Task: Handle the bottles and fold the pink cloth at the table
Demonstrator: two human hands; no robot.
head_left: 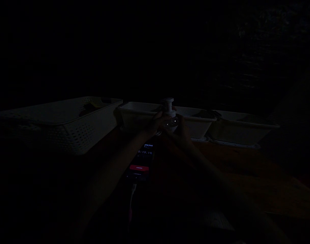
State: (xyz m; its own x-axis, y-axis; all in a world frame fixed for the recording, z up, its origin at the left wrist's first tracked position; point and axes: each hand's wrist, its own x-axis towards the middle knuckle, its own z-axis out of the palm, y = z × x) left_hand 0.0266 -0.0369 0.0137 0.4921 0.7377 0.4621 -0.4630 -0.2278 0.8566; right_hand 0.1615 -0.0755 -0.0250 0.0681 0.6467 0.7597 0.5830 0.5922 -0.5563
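In the dim light a pump bottle (172,122) with a pale pump top stands upright between my two hands, its clear body catching small glints. My left hand (155,124) wraps its left side, with fingers near the neck. From the other side my right hand (182,133) closes around the lower body. Darkness hides most of the fingers and the base of the bottle. Just below my hands lies a phone (141,162) with a lit screen showing a timer and a red button.
A white perforated basket (91,130) stands at the left with something dark and yellowish inside. Pale plastic bins (199,127) line the back, with another bin (241,130) at the right. A white cable (131,196) runs from the phone toward me across the brown table (228,162).
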